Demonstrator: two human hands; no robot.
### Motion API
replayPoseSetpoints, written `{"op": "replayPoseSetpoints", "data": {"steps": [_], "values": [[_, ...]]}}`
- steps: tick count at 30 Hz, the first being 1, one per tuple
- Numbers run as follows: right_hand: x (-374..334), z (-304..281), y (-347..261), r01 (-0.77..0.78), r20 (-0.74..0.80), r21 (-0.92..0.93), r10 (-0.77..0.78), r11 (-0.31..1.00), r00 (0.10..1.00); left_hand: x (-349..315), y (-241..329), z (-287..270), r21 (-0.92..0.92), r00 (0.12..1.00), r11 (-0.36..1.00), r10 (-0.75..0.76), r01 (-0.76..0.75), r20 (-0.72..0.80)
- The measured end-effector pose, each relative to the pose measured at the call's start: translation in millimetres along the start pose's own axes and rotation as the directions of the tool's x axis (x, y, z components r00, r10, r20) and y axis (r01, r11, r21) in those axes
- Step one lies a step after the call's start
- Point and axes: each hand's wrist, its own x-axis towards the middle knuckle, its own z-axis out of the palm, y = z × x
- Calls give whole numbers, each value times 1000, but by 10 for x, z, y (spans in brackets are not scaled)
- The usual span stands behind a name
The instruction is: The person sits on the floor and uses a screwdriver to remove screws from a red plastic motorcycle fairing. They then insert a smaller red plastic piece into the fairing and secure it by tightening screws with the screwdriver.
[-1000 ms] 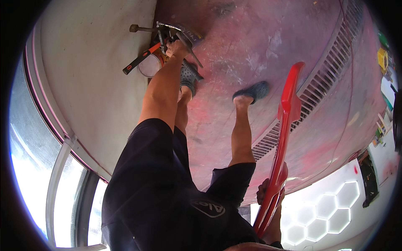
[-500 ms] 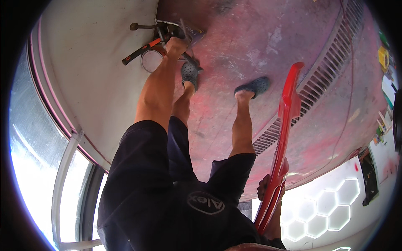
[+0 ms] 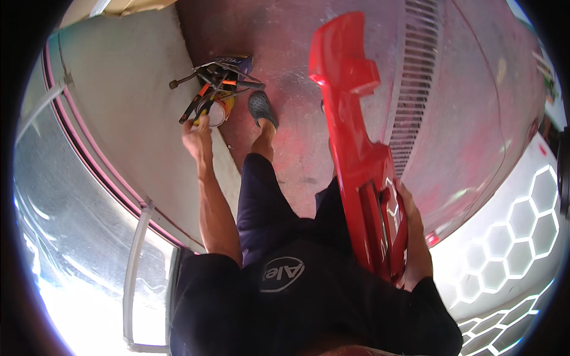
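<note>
My right hand [image 3: 411,222] grips a long glossy red painted panel [image 3: 350,133], which looks like a vehicle body part. It stands tilted along my right side, its wide end pointing away from me. At the left, my left hand [image 3: 199,139] is closed on a slim tool with a yellow and black handle [image 3: 207,107]; its working end cannot be made out. Just beyond that hand are a round can [image 3: 217,114] and a heap of hand tools [image 3: 218,77], among them orange and black handles. A dark blue box [image 3: 238,62] lies behind them.
A pale raised slab [image 3: 136,89] runs along the left, beside a glass door with a metal frame [image 3: 133,261]. The stained floor [image 3: 285,35] carries a slotted drain grate [image 3: 412,77] at the right. My grey clog [image 3: 259,107] stands near the tools.
My left hand has drawn back from the tool heap toward me, now with the yellow and black tool. The red panel has swung left and up in view. My body has straightened.
</note>
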Motion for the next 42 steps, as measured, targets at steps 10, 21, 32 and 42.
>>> {"op": "replayPoseSetpoints", "data": {"steps": [10, 21, 32, 42], "values": [[78, 258, -258, 204, 111, -88, -194, 975, 975, -1407, 1402, -1800, -264, 737, 700, 673, -664, -68], [-143, 531, -107, 361, 129, -464, -341, 809, 931, -3107, 2233, -1832, -506, 312, 603, 777, -617, 546], [-192, 950, 25, 329, 77, -495, -337, 804, 938, -3440, 2341, -1742, -444, -70, 367, 701, -818, 709], [340, 824, 181, 278, -98, -573, -401, 771, 911, -3245, 1983, -1771, -480, -154, 305, 693, -822, 704]]}}
